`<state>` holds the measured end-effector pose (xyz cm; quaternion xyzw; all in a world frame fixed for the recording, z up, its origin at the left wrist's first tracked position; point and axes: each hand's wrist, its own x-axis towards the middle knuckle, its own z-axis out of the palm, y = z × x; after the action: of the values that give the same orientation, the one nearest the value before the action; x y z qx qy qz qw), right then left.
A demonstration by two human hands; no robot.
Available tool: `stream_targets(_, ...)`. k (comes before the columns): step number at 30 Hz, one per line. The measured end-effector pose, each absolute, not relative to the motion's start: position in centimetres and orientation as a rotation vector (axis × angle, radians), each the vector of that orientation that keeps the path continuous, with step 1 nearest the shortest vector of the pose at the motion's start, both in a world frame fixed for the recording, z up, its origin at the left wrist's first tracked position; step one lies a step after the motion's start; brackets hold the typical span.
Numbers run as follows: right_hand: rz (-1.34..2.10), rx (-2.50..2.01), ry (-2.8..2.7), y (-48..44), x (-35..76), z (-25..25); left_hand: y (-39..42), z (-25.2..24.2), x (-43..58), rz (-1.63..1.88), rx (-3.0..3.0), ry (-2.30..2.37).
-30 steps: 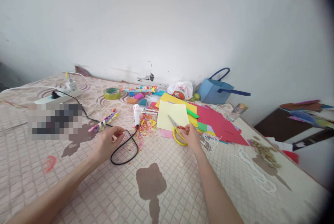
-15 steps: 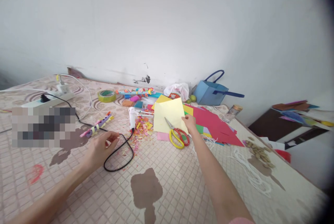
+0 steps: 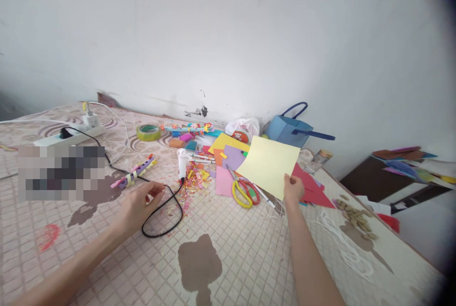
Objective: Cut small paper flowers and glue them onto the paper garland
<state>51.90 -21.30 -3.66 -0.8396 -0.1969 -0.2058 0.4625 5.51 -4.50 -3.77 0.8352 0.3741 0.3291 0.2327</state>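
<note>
My right hand (image 3: 294,189) pinches a sheet of pale yellow paper (image 3: 270,163) by its lower right corner and holds it up over the coloured sheets. Scissors (image 3: 242,192) with one yellow and one red handle lie left of that hand, partly over pink paper (image 3: 223,182). My left hand (image 3: 140,204) rests low over the table, thumb and fingertips drawn together beside a black cord (image 3: 181,211); whatever sits between them is too small to make out. A white glue gun (image 3: 182,166) stands behind the cord among paper scraps (image 3: 197,175). Near my left hand lies a decorated purple stick (image 3: 137,171).
A power strip (image 3: 71,136) with plugs is at the left, tape (image 3: 148,132) behind. A blue bag (image 3: 285,128), a jar (image 3: 318,161) and red paper (image 3: 313,187) sit back right. White string (image 3: 345,244) and tan pieces (image 3: 358,218) lie near the right edge.
My right hand has moved right with the pale yellow sheet, lifting it off the pile. Purple and orange papers beneath now show. My left hand has barely moved.
</note>
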Motion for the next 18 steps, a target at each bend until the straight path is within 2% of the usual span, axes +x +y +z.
stream_targets(4, -0.622, -1.985, -0.635, -20.5, 49.9, -2.7, -4.8, -3.3, 5.6, 0.941, 2.296, 1.019)
stream_targets(11, -0.264, -2.03, -1.399, -10.6, 44.4, -2.9, -5.6, -2.3, 5.6, 0.99, 2.335, 1.027)
stream_targets(18, -0.191, -2.231, -1.511, -2.6, 43.0, -4.1, -6.9, -1.8, 5.7, 0.982, 2.321, 0.903)
